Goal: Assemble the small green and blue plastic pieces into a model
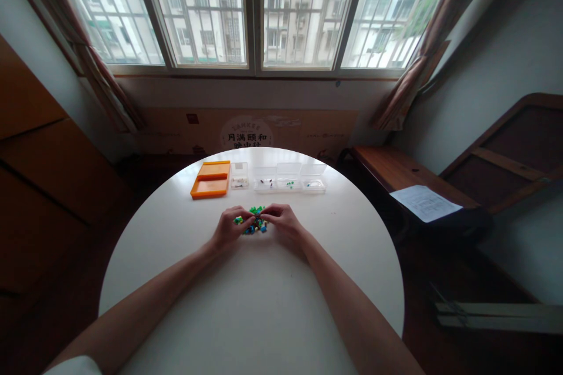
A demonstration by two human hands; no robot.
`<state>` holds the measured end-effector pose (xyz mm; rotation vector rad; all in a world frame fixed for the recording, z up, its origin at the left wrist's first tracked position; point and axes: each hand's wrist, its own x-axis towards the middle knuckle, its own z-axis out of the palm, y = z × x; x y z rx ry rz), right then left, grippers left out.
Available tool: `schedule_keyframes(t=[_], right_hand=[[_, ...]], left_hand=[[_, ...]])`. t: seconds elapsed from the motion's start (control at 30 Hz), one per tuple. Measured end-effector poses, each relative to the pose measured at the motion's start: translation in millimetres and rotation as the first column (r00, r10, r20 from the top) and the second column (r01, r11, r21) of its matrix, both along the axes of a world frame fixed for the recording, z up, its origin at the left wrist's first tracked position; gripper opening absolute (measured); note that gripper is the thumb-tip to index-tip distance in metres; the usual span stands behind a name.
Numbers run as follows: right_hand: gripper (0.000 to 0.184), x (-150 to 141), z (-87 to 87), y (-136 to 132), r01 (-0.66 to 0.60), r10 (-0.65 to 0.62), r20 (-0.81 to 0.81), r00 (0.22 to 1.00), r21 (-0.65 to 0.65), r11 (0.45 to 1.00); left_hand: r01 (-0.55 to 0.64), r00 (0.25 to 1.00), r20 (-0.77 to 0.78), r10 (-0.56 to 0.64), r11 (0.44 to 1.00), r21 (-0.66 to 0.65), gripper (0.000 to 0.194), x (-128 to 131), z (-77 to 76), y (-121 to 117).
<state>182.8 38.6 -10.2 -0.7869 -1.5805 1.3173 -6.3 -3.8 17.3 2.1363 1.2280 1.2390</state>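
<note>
A small pile of toy building bricks (254, 227), in green, blue, yellow and dark brown, lies on the white round table (246, 299). My left hand (229, 226) is at the pile's left side, its thumb and fingers pinched together. From the right, my right hand (284, 219) reaches over the pile with thumb and forefinger closed too. Both sets of fingertips nearly meet above the bricks. Whatever sits between them is too small and dark to make out. A green and yellow brick (238, 220) shows beside my left fingers.
Behind the pile stands an open orange box (210, 192). Beside it is a clear plastic box (240, 167) with small pieces. Further right, more open clear boxes (313, 190) hold a few brown and green pieces. A paper sheet (424, 204) lies on a wooden bench (382, 165).
</note>
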Motion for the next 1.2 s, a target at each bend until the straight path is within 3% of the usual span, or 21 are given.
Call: schedule_keyframes(t=[1.2], right_hand=[[0.026, 0, 10.7, -4, 0.000, 0.000, 0.001, 1.000, -0.021, 1.000]], left_hand=[[-0.011, 1.000, 0.004, 0.011, 1.000, 0.007, 0.017, 3, 3.4, -2]])
